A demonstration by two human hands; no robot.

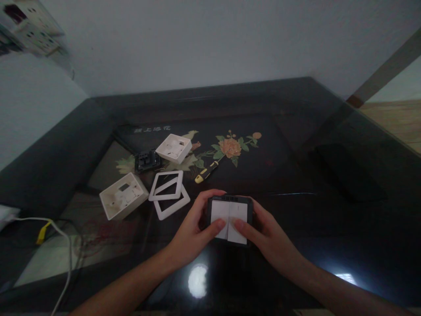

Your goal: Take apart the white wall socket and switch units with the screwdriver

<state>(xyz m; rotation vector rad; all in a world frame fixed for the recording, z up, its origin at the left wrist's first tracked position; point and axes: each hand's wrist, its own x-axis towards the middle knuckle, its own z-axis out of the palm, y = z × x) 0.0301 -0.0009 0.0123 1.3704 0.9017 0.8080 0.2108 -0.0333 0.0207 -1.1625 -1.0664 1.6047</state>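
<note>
Both hands hold a wall switch module point(230, 218) just above the dark glossy table point(329, 228), near its front edge. The left hand point(194, 230) wraps the module's left side, its fingers closed around the dark frame with the thumb pressed on the left white rocker; the right hand point(266, 237) grips the right side the same way, thumb on the right rocker. The module looks like light, rigid plastic, its smooth faces likely a little slippery, and the rockers would probably tip under pressure, so the dark outer frame seems the surer place to hold it. Well to the left lie two white frames point(168, 193), one overlapping the other, and beside them an open white back box point(123, 195). Farther back sit a second white box point(173, 148) and a dark switch insert point(147, 161), just beside each other. A yellow-and-black screwdriver point(206, 171) rests on the floral inlay. White and yellow cables point(55, 230) trail at the left edge.
</note>
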